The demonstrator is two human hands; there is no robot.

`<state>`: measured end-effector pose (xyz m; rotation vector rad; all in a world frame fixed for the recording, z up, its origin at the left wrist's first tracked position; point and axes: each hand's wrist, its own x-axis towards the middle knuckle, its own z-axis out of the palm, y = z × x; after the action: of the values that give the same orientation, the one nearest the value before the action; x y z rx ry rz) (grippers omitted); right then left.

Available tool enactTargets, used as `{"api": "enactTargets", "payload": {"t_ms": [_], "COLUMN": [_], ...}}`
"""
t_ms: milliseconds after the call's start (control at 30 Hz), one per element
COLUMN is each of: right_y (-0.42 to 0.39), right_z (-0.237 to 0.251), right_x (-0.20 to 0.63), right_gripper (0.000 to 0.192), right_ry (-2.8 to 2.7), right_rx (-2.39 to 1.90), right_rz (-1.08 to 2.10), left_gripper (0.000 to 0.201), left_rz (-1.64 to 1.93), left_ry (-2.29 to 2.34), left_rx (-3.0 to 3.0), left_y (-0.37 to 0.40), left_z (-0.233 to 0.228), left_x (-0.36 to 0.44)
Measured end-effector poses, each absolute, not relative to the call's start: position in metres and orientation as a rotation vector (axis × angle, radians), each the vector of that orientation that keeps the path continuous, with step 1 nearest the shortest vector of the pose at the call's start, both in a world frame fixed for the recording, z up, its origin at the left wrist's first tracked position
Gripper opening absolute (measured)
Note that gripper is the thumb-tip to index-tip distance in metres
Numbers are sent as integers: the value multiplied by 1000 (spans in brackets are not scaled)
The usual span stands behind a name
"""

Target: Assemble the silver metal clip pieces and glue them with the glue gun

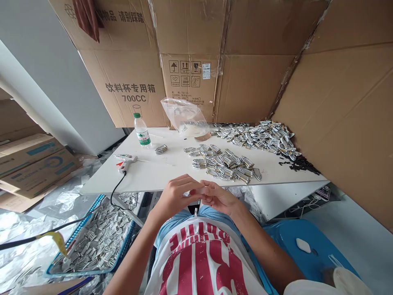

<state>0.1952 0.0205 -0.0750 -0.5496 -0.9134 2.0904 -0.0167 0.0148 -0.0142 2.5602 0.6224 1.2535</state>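
Cardboard cartons point(190, 61) wall in a white table point(159, 170) where a seated person works small metal clips by hand. A large heap of clips point(260, 137) lies at the table's far right, with a smaller laid-out batch point(225, 164) nearer the front edge. Down to the person's left, a blue tray point(92, 241) holds many more. On the table stand a clear plastic bag point(186, 116) and a water bottle point(142, 131); a glue gun point(125, 160) lies near the left front edge, its cord trailing off the side.

Just in front of the table edge, above the lap, the left hand point(175, 194) and right hand point(219, 196) meet, fingers curled round a small pale piece point(201, 191) pinched between the fingertips. What the piece is cannot be told; most of it is hidden by the fingers.

Judged from this view, the work goes best with the piece kept close and steady between both sets of fingertips, wrists low, and the glue gun's tip kept well apart from bare skin.
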Motion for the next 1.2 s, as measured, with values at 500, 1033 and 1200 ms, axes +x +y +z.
{"api": "enactTargets", "payload": {"t_ms": [500, 1033, 1200], "right_y": [18, 18, 20], "right_z": [-64, -56, -63], "right_x": [198, 206, 204], "right_gripper": [50, 44, 39], "right_ry": [-996, -1045, -1032], "right_rx": [-591, -671, -648], "right_rz": [2088, 2037, 2050], "left_gripper": [16, 9, 5], "left_rz": [1163, 1211, 1162], "left_ry": [738, 690, 640], "left_rx": [2564, 2592, 2596], "left_y": [11, 14, 15], "left_z": [-15, -18, -17], "left_x": [-19, -18, -18]}}
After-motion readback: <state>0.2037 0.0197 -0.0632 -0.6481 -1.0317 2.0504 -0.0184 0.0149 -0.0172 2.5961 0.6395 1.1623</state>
